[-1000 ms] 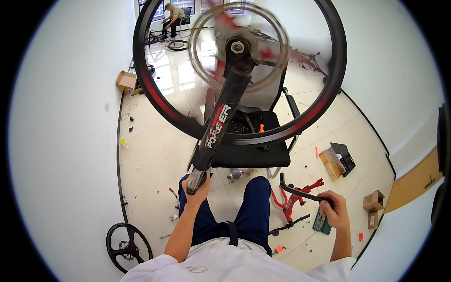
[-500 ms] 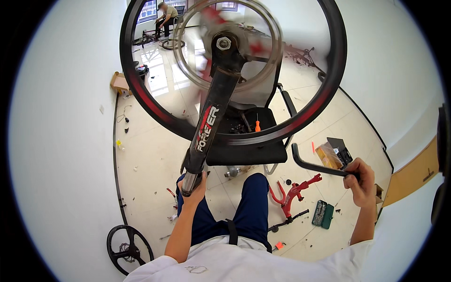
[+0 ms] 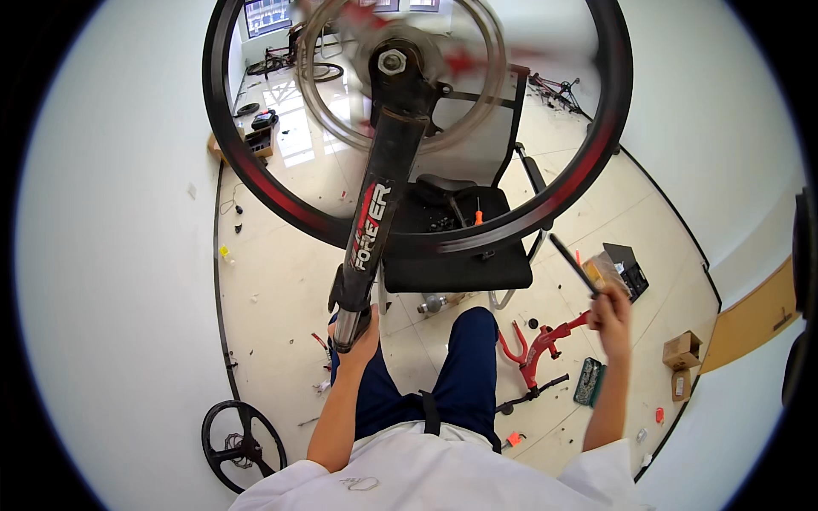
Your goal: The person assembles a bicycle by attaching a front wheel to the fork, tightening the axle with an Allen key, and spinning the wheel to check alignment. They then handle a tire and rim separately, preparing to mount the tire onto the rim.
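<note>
My left hand (image 3: 365, 341) is closed round the lower end of a black bicycle fork (image 3: 385, 175), raised upright in front of me. At its upper end a wheel (image 3: 285, 203) with a black and red rim is fixed by a hex nut (image 3: 392, 62). Its red spokes are smeared, as in spinning, around a pale brake disc (image 3: 319, 111). My right hand (image 3: 610, 319) is closed on a black hex key (image 3: 573, 261), held to the right of the wheel and apart from it. The hand covers the other end of the key.
Before me stands a black chair (image 3: 460, 268) with an orange screwdriver (image 3: 479, 218) on its seat. A red frame part (image 3: 538, 345) and a green tool case (image 3: 589, 381) lie on the floor at right. Another wheel (image 3: 243, 447) rests at lower left. Cardboard boxes (image 3: 682, 349) sit by the right wall.
My right hand has moved left with the hex key, which now points up and to the left. The fork and wheel have shifted slightly left and up in view; the spokes stay blurred.
</note>
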Available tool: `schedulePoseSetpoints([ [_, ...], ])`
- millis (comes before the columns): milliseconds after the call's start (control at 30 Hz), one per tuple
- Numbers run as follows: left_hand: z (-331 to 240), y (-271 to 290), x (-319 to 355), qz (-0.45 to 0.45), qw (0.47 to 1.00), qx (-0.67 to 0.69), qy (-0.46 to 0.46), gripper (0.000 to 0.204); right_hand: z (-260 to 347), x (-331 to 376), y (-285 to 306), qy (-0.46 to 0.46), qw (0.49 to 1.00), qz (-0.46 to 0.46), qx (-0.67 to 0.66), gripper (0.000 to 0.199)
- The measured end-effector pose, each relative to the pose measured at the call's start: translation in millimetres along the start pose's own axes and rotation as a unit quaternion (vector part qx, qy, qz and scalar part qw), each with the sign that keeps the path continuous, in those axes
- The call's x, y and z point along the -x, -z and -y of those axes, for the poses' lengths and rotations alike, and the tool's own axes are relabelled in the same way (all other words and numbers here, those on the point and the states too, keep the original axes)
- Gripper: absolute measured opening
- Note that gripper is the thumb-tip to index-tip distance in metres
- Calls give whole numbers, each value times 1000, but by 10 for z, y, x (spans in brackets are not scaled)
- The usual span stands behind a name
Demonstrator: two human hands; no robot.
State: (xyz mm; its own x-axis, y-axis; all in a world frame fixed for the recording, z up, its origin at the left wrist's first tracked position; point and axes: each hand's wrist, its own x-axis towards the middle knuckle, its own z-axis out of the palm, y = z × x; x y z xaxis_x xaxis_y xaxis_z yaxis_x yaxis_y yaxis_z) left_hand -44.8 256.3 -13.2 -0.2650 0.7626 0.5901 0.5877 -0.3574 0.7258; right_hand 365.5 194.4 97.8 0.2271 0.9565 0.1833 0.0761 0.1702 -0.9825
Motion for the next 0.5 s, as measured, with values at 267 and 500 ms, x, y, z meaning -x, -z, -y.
schedulePoseSetpoints([
  [267, 154, -27, 61, 39, 996, -72, 35, 24, -2423, -945, -399, -16, 925, -183, 334, 25],
  [500, 212, -78, -16, 30, 988, -45, 147, 22, -3260, -1641, -851, -101, 889, -272, 354, 24],
])
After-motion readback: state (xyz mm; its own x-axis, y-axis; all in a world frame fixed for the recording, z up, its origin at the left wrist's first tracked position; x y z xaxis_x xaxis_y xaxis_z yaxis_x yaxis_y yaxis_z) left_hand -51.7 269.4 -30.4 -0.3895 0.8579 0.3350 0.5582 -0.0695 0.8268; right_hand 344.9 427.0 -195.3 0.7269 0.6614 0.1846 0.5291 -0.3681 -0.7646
